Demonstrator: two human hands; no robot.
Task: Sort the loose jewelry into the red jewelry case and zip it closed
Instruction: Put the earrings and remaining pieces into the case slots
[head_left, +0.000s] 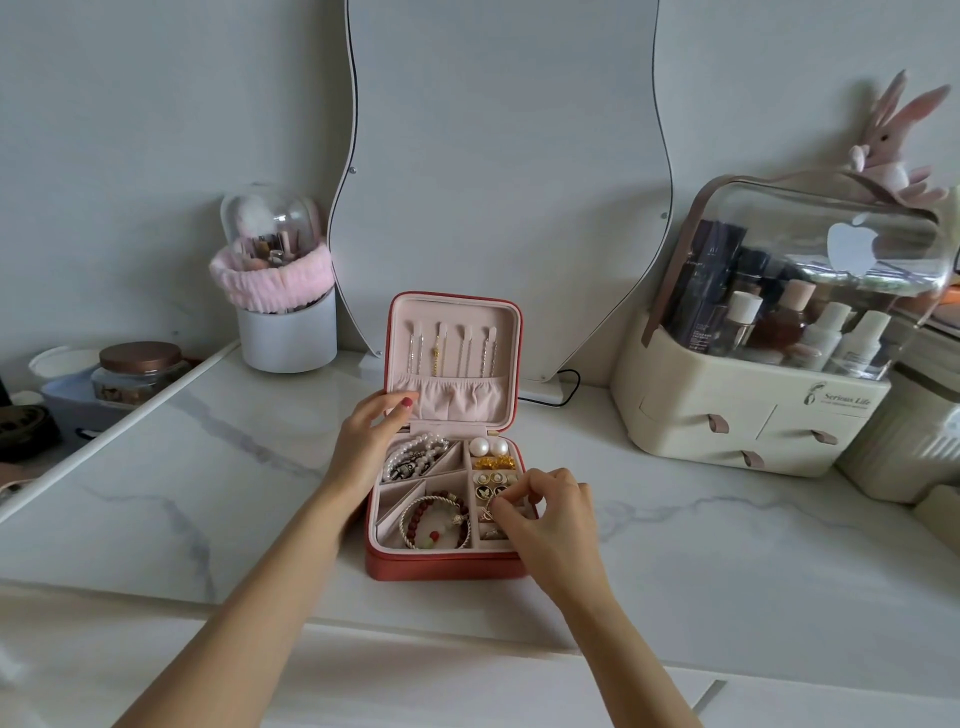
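The red jewelry case (441, 566) lies open on the white marble table, its lid (506, 306) standing upright with several necklaces hung inside. The pink tray holds a pearl bracelet (415, 452), pearl earrings (488, 447), gold pieces (493, 462), round studs (491, 483) and a red bead bracelet with a silver bangle (434, 519). My left hand (371, 434) rests on the case's left side by the hinge, fingers fairly straight. My right hand (545, 512) pinches a small gold earring (488, 512) over the right-hand slots.
A wavy mirror (504, 156) leans on the wall behind the case. A brush holder with a pink headband (280, 291) stands at the back left. A cream cosmetics organizer (769, 353) with a plush rabbit (893, 150) fills the right. A jar (140, 371) sits at the far left.
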